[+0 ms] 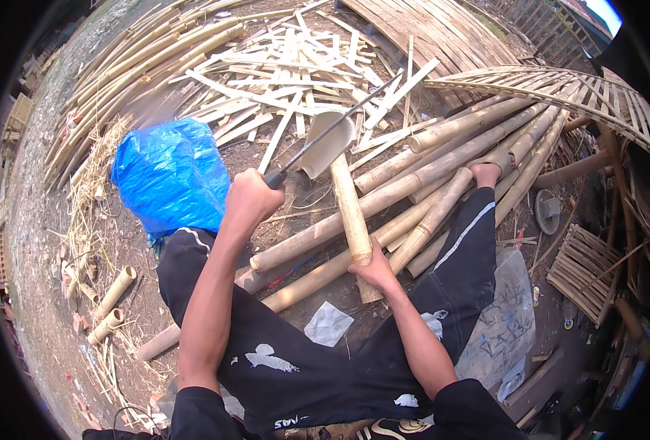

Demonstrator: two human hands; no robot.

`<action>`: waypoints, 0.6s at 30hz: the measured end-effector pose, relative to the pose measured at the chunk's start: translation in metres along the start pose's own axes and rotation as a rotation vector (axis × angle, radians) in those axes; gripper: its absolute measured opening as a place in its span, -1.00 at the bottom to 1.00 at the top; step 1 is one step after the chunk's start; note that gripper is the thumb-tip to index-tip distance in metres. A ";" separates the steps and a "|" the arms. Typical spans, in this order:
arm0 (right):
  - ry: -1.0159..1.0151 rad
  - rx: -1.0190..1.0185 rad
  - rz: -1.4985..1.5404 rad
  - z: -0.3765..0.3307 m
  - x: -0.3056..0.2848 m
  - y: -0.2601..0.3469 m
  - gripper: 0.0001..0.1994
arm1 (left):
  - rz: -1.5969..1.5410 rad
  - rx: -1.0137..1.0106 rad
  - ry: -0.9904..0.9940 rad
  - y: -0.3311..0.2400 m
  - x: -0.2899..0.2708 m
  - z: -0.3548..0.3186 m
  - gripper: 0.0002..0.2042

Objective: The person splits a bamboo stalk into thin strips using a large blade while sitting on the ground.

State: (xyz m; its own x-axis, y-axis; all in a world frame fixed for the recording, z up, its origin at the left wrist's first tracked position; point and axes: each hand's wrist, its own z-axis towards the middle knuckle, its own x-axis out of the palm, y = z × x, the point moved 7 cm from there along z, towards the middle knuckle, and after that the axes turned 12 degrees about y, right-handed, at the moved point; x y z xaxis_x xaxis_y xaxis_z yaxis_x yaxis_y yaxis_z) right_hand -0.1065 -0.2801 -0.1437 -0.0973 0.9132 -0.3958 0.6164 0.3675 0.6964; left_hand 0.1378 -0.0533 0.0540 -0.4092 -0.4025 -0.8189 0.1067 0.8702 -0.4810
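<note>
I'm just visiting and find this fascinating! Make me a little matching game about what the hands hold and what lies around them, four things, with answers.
Things:
1. Left hand
2. Right hand
3. Crumpled plastic sheet, left of the hands
4. Pile of split strips

Descriptions:
a. Bright blue
b. Wrapped around a bamboo piece
c. Pale, heaped crisscross beyond the hands
d. Closed on the handle of a dark-handled tool with a long, thin blade

Right pairs: 1-d, 2-b, 3-a, 4-c
</note>
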 end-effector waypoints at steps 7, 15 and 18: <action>-0.005 -0.011 -0.016 0.004 0.002 0.005 0.10 | 0.050 -0.038 0.064 0.002 -0.024 -0.011 -0.65; 0.022 0.050 0.014 -0.009 -0.005 0.013 0.03 | -0.002 -0.221 0.121 0.029 -0.050 -0.019 -0.62; -0.272 -0.075 -0.229 -0.025 -0.037 0.049 0.00 | -0.085 -0.279 0.124 0.071 -0.045 -0.016 -0.63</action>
State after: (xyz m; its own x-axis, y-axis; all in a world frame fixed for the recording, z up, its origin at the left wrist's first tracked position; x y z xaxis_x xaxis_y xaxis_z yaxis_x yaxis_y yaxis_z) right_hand -0.0922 -0.2916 -0.0794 -0.0089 0.7291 -0.6844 0.5428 0.5783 0.6090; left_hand 0.1492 0.0309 0.0618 -0.5149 -0.4547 -0.7268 -0.1781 0.8860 -0.4281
